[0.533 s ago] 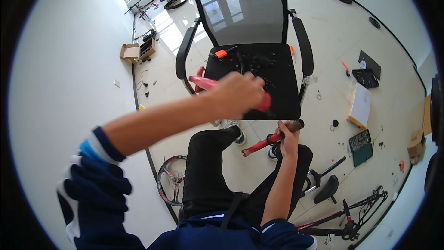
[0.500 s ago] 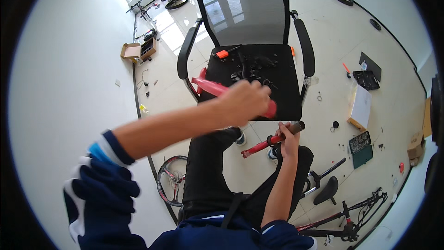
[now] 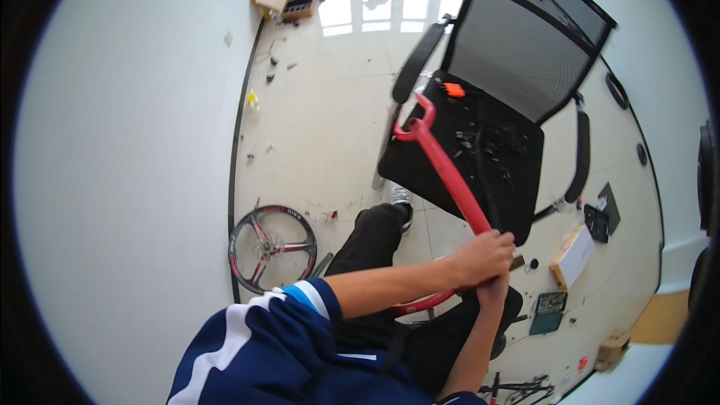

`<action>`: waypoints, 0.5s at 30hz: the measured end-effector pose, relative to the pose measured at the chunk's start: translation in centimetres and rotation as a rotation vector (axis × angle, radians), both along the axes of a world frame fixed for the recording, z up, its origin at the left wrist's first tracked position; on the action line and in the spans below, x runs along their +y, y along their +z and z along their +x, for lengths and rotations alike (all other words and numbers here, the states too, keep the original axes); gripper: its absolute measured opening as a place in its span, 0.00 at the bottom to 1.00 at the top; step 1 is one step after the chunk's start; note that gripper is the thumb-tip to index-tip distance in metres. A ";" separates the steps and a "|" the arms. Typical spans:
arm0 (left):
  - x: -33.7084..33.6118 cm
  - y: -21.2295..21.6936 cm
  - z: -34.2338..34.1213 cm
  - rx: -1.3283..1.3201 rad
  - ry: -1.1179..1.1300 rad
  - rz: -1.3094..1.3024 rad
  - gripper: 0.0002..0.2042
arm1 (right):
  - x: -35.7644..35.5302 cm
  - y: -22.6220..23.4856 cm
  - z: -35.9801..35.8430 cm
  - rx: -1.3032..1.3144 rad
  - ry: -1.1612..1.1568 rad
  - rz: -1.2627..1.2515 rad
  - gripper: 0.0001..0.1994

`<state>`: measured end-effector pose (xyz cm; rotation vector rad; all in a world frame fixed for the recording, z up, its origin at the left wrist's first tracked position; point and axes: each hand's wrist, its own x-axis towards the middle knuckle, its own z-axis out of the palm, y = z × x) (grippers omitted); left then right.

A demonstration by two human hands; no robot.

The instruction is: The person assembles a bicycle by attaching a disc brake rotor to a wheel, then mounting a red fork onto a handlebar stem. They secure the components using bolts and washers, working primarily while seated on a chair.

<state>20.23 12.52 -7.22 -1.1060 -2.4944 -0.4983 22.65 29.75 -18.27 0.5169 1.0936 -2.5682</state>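
My left hand is closed around the lower end of a red forked bike tube. The tube slants up and away over the black chair seat, and its two-pronged end is at the seat's left side. Close beneath, my right hand is wrapped round a second, shorter red tube with a dark end, which runs off to the left under my left forearm. The hands meet, so the place where the two tubes come together is hidden.
Loose dark parts and an orange item lie on the seat of the office chair. A spoked bike wheel leans by the left wall. On the right stand a white box and a green tool case; a bike frame lies below.
My left hand has brought the red forked tube down and right to my right hand, turning it so the fork points away. The view has swung left.
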 end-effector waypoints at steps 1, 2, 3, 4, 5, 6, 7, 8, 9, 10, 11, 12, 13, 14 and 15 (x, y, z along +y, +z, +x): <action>-0.2 -0.6 0.4 -0.041 -0.012 0.057 0.05 | -0.4 0.7 0.4 0.022 0.034 -0.059 0.19; 1.8 -2.6 1.2 -0.016 0.096 -0.019 0.05 | 0.4 -0.1 1.0 0.181 0.084 -0.168 0.19; 1.5 -2.8 1.7 -0.016 0.123 0.009 0.06 | -0.1 -0.2 1.3 0.144 0.007 0.114 0.19; 1.1 -3.0 2.3 -0.019 0.157 0.035 0.06 | -0.9 -0.1 1.5 0.105 -0.020 0.219 0.19; -0.6 -1.8 2.5 -0.025 0.087 0.175 0.07 | -1.0 0.3 1.8 0.068 -0.065 0.255 0.19; -0.7 -2.1 3.0 -0.081 0.111 0.166 0.08 | -1.6 0.8 2.0 0.022 -0.080 0.261 0.19; -0.8 -2.4 3.2 -0.134 0.139 0.162 0.09 | -2.2 1.4 1.8 -0.023 -0.095 0.274 0.19; -2.8 -1.2 3.3 -0.290 0.065 0.336 0.10 | -3.0 2.4 1.8 -0.076 -0.124 0.283 0.19; -4.9 -0.8 2.7 -0.440 -0.006 0.509 0.10 | -3.9 3.3 1.6 -0.125 -0.144 0.286 0.19; -6.7 -1.2 2.0 -0.426 0.114 0.717 0.10 | -5.0 4.2 1.2 -0.186 -0.160 0.302 0.19; -8.3 -1.3 1.3 -0.407 0.232 0.921 0.10 | -5.5 4.7 0.9 -0.221 -0.173 0.311 0.20; -9.6 -1.8 0.3 -0.385 0.346 1.124 0.10 | -6.0 5.2 0.8 -0.252 -0.180 0.317 0.20; -10.6 -2.8 -1.1 -0.391 0.503 1.271 0.10 | -3.6 3.8 1.0 -0.186 -0.074 0.276 0.21; -11.2 -3.1 -2.1 -0.499 0.549 1.333 0.11 | -1.3 2.6 1.3 -0.115 0.027 0.238 0.22; -11.7 -3.5 -3.0 -0.602 0.602 1.389 0.12 | -1.4 2.5 0.8 -0.046 0.139 0.191 0.23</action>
